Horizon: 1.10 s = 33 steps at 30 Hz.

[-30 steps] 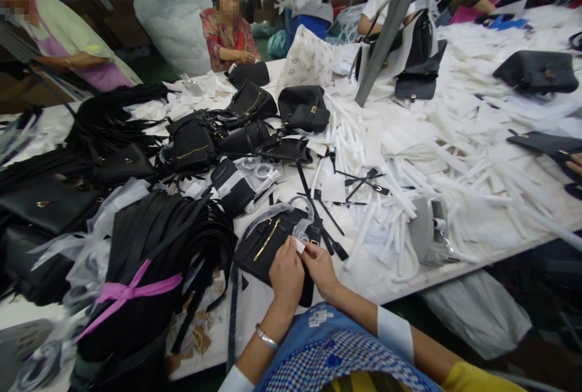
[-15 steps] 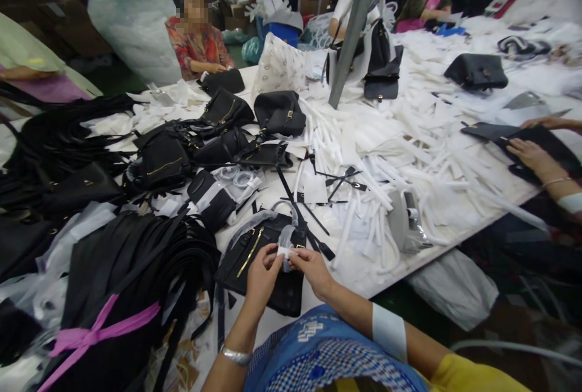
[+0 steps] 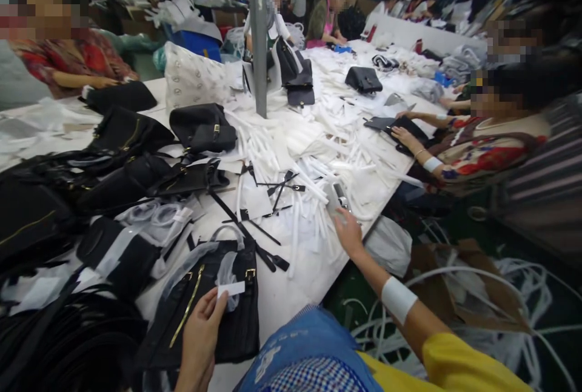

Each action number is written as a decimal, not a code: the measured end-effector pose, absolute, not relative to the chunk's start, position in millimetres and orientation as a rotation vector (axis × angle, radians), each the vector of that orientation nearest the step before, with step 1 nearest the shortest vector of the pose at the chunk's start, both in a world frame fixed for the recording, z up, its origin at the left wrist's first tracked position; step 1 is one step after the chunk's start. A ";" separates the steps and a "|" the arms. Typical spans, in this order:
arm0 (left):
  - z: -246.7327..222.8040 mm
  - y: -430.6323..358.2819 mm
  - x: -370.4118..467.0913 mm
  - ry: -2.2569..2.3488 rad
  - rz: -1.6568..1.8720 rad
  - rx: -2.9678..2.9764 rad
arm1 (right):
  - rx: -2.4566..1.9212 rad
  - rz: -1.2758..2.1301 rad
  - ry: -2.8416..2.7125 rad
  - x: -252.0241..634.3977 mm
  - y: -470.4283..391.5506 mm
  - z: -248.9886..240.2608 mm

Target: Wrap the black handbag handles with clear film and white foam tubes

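A black handbag (image 3: 236, 325) with a gold zip lies flat on the table in front of me, its handles wrapped in clear plastic film (image 3: 226, 271). My left hand (image 3: 202, 322) pinches a white strip (image 3: 233, 288) at the wrapped handle, fingertips closed on it. To the right, my right hand (image 3: 349, 233) reaches out to a grey tape dispenser (image 3: 333, 197). Its fingers are stretched out and apart at the dispenser's near side; whether they touch the tape is unclear.
Black straps (image 3: 248, 231) and white foam tubes (image 3: 295, 234) litter the table's middle. More black bags (image 3: 202, 128) are heaped at left. A metal post (image 3: 258, 40) rises from the table. A co-worker's hands (image 3: 404, 137) handle a black piece at right.
My right hand has left the white strip and moved right to the tape dispenser. My left hand still pinches the strip. The head view has swung to the right.
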<state>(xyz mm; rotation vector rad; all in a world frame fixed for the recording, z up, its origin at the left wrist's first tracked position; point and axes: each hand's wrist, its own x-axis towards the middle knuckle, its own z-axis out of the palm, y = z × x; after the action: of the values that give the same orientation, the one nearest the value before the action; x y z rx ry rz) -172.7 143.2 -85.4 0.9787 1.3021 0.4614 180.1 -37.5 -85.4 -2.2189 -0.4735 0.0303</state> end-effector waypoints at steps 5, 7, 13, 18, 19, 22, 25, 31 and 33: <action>-83.3 140.7 -168.6 1.318 0.471 0.994 | -2.229 0.355 -0.010 259.2 -85.5 -86.7; -83.8 140.2 -168.4 1.308 0.476 1.003 | -2.172 0.475 0.027 265.1 -87.8 -89.8; -90.0 140.2 -171.2 1.292 0.454 0.996 | -1.956 0.576 0.088 262.2 -92.2 -72.3; -89.3 139.6 -171.3 1.281 0.468 1.000 | -1.749 0.481 0.086 240.3 -119.1 -53.9; -88.3 139.5 -171.0 1.283 0.470 0.997 | -1.715 0.503 0.110 234.1 -125.2 -54.2; -85.8 140.0 -170.2 1.294 0.480 0.980 | -1.646 0.585 0.218 216.7 -138.9 -65.4; -84.7 141.7 -170.2 1.278 0.484 0.966 | -1.650 0.545 0.293 207.9 -141.7 -86.0; -81.0 143.2 -170.8 1.216 0.520 0.942 | -1.744 0.508 0.371 206.4 -125.0 -117.4; -80.4 142.9 -170.7 1.188 0.545 0.948 | -1.784 0.563 0.383 193.6 -114.3 -120.1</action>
<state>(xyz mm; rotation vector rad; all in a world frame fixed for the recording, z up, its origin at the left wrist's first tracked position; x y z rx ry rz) -170.7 142.9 -80.4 0.9477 1.1882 0.5446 193.6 -114.3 -120.1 -1.7844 0.3830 0.5629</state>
